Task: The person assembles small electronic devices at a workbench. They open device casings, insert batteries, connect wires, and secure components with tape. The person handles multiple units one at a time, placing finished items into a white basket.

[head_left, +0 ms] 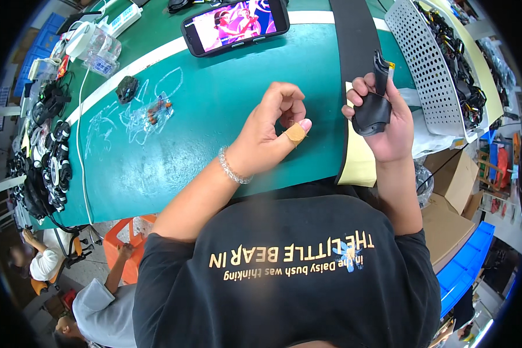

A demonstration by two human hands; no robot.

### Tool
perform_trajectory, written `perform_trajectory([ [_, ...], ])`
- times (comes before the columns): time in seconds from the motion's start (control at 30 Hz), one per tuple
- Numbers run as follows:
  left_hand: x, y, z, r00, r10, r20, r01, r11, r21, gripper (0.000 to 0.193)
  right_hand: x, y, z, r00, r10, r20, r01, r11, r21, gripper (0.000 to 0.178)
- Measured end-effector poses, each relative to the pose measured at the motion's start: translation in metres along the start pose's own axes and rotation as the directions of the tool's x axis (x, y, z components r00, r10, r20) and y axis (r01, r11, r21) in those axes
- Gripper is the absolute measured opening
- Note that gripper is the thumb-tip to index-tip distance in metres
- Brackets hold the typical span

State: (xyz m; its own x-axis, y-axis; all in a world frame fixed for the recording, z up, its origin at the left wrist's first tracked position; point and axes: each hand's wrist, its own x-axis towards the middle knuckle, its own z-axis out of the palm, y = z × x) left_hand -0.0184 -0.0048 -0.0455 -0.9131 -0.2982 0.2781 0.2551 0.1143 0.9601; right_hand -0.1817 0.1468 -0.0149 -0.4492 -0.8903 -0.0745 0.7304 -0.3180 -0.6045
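Observation:
My right hand [395,130] is wrapped round a black moulded plastic part [372,114], raised over the right side of the bench. The part has a broad rounded lower piece and a narrow upright end, with a yellow-and-white strip [391,70] beside its top. My left hand [269,127] is held above the green mat [226,93], apart from the part. Its fingers are curled in toward the thumb, which wears a tan bandage [294,134]. What lies inside those curled fingers, if anything, is hidden.
A phone [236,26] playing video stands at the far edge. Clear plastic bags [151,119] and a small dark lump [127,89] lie left. A white perforated basket [426,69] of black parts stands right. Black cabled parts [55,168] crowd the far left, near two people.

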Motion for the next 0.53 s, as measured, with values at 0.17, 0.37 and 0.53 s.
perform_trajectory([
  [0.17,-0.002,-0.004,-0.002,1.0,-0.028,-0.004,0.028,1.0,-0.011,0.028,-0.004,-0.002,-0.005,0.989,0.044,0.139,-0.046,0.999,0.015,0.031],
  [0.37,-0.001,-0.004,-0.003,0.998,-0.064,0.013,0.064,0.998,0.002,0.023,-0.013,-0.014,-0.026,0.985,0.048,0.165,-0.043,0.999,-0.029,0.031],
  [0.53,-0.001,-0.018,-0.002,0.997,-0.075,-0.011,0.075,0.997,0.022,0.024,-0.043,-0.055,-0.038,0.997,-0.07,-0.019,0.056,0.91,-0.412,0.025],
])
